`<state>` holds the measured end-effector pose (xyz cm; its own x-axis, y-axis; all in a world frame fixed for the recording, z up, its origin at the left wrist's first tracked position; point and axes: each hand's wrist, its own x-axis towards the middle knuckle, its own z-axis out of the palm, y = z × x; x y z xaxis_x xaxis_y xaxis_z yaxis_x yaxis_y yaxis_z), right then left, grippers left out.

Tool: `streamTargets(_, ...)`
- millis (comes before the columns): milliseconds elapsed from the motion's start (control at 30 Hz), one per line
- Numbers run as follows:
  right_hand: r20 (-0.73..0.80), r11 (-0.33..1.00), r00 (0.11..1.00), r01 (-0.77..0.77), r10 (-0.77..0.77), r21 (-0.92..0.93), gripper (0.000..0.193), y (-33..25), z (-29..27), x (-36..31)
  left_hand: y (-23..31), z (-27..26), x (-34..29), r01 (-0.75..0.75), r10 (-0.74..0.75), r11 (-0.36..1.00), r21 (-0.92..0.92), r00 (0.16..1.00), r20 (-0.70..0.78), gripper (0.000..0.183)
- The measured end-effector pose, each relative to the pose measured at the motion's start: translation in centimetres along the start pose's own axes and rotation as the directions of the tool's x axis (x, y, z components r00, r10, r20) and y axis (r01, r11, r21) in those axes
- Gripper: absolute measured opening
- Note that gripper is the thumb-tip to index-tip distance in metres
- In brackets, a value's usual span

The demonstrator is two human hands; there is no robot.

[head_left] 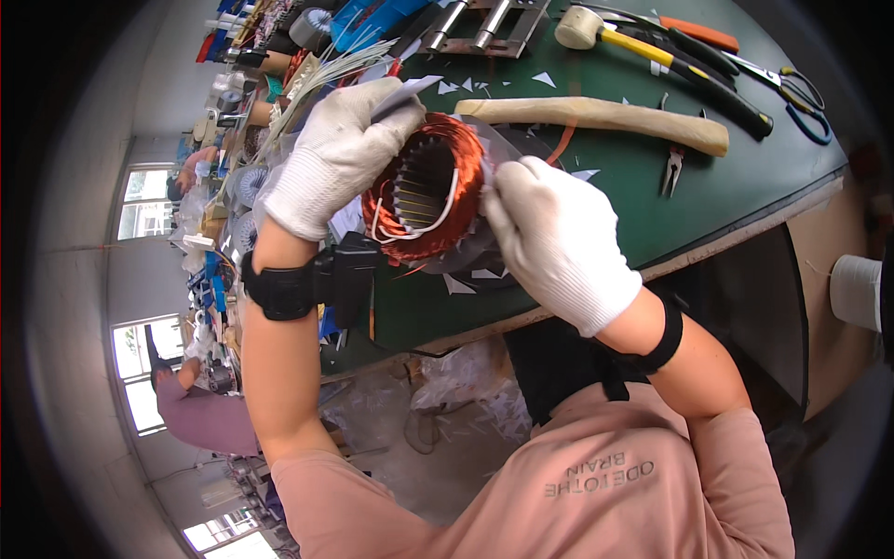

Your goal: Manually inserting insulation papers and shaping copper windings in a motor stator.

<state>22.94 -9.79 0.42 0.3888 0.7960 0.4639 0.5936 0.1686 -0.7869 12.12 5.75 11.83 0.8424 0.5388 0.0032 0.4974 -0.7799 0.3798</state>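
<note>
A motor stator [470, 154] with copper-red wire windings and a toothed bore stands on the green workbench, its open end facing up. White sleeved leads curve across its windings. My left hand [349, 140], in a white knitted glove, is at the stator's upper left, fingers closed on a white paper strip [408, 93]. Against the stator's right side is my right hand [556, 233], gloved too, its fingers pinched together at the winding's edge. What lies between them is hidden. Translucent sheet [507, 149] shows behind the winding, near the right fingertips.
On the green workbench [643, 219] lie a wooden stick [596, 113], a mallet [670, 70], pliers [672, 172], scissors [803, 102] and paper scraps. A metal fixture [484, 28] stands at the back. Wires and parts crowd the left; another person [205, 415] is beyond. A white spool [855, 292] is far right.
</note>
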Motion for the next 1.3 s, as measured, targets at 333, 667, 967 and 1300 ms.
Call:
streamTargets(333,-0.052,0.989,0.997,0.058,-0.065,-0.136,0.01,0.3,0.3,1.2,-7.2,3.5,-1.1,0.092,-0.114,0.975,-0.204,0.989,-0.097,0.029)
streamTargets(667,0.058,0.986,0.994,0.097,-0.09,-0.138,0.011,0.5,-0.6,3.4,-8.4,4.2,-3.8,0.19,-0.242,0.909,-0.37,0.965,-0.1,0.029)
streamTargets(967,0.124,0.959,0.958,0.27,-0.258,-0.089,0.023,2.0,-0.5,5.7,-5.7,5.3,-4.4,0.039,-0.094,0.986,-0.164,0.933,-0.347,0.03)
streamTargets(1300,0.28,0.959,0.925,0.28,-0.258,-0.043,0.029,1.7,-1.0,6.9,-5.4,5.4,-4.6,0.088,-0.136,0.984,-0.154,0.932,-0.335,0.03)
